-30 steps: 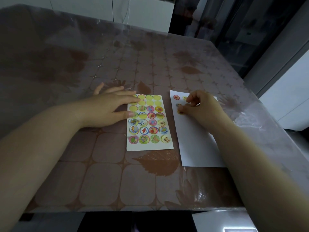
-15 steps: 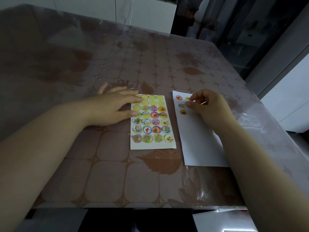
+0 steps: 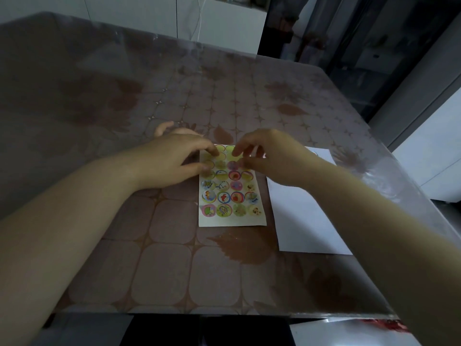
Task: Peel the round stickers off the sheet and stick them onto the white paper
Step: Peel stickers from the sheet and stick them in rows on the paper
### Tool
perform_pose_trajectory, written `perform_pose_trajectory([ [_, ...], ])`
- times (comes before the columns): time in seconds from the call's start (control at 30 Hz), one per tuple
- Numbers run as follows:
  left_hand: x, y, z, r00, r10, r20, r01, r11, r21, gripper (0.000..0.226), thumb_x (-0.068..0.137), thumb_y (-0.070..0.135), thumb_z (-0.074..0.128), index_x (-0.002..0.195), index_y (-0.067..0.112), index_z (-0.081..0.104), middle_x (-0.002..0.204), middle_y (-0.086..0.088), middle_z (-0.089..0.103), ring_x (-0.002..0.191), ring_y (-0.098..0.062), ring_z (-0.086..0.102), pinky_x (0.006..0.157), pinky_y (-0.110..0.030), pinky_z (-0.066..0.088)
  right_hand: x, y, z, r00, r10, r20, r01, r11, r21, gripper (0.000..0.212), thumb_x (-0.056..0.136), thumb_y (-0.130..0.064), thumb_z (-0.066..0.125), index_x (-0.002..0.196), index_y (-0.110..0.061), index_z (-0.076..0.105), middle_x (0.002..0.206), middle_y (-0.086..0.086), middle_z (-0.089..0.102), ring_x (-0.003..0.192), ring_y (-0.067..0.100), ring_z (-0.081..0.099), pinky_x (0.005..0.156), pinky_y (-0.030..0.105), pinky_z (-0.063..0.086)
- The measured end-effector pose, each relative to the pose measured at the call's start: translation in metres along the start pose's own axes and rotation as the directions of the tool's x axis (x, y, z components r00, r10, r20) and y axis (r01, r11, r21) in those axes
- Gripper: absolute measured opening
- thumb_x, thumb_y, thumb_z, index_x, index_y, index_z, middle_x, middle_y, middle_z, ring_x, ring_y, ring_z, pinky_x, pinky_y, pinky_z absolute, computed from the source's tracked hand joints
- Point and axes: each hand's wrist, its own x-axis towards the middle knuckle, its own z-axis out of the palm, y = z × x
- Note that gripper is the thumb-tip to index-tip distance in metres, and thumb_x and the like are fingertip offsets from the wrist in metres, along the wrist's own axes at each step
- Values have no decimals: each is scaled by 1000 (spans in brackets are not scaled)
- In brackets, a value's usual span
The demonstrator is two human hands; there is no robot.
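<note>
Pinned sticker sheet (image 3: 232,219) with left hand (image 3: 174,163), fingers (image 3: 204,147) straight, to stop it lifting. Poised right hand (image 3: 272,156) over rows toward tabletop's (image 3: 174,270) far edge, fingers (image 3: 240,148) curled; grip unreadable through blur.

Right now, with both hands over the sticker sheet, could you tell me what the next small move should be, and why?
Probably lower the right hand to catch a sticker edge near the top of the sticker sheet and lift it: the left hand pins the sheet flat, and the white paper lies just beside it.
</note>
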Motion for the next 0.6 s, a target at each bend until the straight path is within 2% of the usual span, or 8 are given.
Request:
perform_pose_trajectory([
  [0.1, 1, 1, -2, 999, -13, -39, 13, 1000, -2, 45, 69, 53, 43, 109, 36, 55, 114, 8, 58, 116, -2, 40, 94, -16, 2, 11, -8, 11, 1000, 9, -12, -9, 1000, 17, 20, 85, -28, 62, 103, -23, 69, 87, -11, 55, 75, 6, 51, 58, 12, 37],
  [0.17, 1, 1, -2, 999, -17, -33, 18, 1000, 5, 49, 69, 54, 43, 114, 35, 51, 115, 10, 57, 116, -4, 40, 94, -16, 2, 15, -10, 20, 999, 35, -25, -33, 997, 71, 16, 83, -28, 65, 97, -24, 71, 80, -13, 57, 69, 3, 52, 57, 11, 38],
  [0.23, 0, 2, -1, 1000, -20, -17, 20, 1000, -4, 54, 70, 55, 43, 120, 35, 45, 118, 12, 55, 117, -4, 39, 95, -19, 3, 17, -9, 25, 997, 57, -52, -49, 988, 147, 11, 80, -24, 68, 90, -24, 73, 70, -19, 55, 61, -2, 51, 54, 4, 37],
  [0.3, 0, 4, 1, 1000, -27, -2, 27, 1000, 2, 58, 71, 55, 41, 124, 34, 42, 122, 15, 53, 119, -5, 38, 98, -24, 5, 17, -7, 27, 996, 72, -52, -61, 979, 193, 7, 80, -22, 69, 85, -23, 73, 69, -20, 54, 59, -3, 50, 52, 2, 37],
  [0.43, 4, 8, 8, 999, -54, 1, 53, 993, 103, 68, 69, 60, 36, 130, 30, 36, 131, 9, 45, 124, -13, 34, 102, -30, 6, 16, -3, 30, 994, 77, -78, -58, 972, 228, 4, 81, -25, 67, 84, -26, 69, 77, -17, 57, 63, -1, 50, 56, 10, 38],
  [0.5, 5, 8, 9, 998, -61, -6, 61, 993, 103, 71, 68, 62, 36, 132, 30, 33, 133, 8, 43, 125, -14, 33, 102, -30, 5, 15, -2, 29, 990, 87, -108, -56, 964, 262, 9, 80, -29, 67, 89, -27, 70, 79, -15, 58, 63, 1, 51, 58, 16, 39],
  [0.6, 6, 8, 8, 998, -70, 11, 69, 995, 74, 69, 71, 62, 41, 132, 32, 33, 132, 9, 43, 125, -14, 32, 104, -32, 5, 13, -2, 27, 994, 83, -72, -60, 958, 279, 12, 76, -29, 72, 88, -26, 72, 77, -16, 60, 63, 1, 53, 61, 18, 44],
])
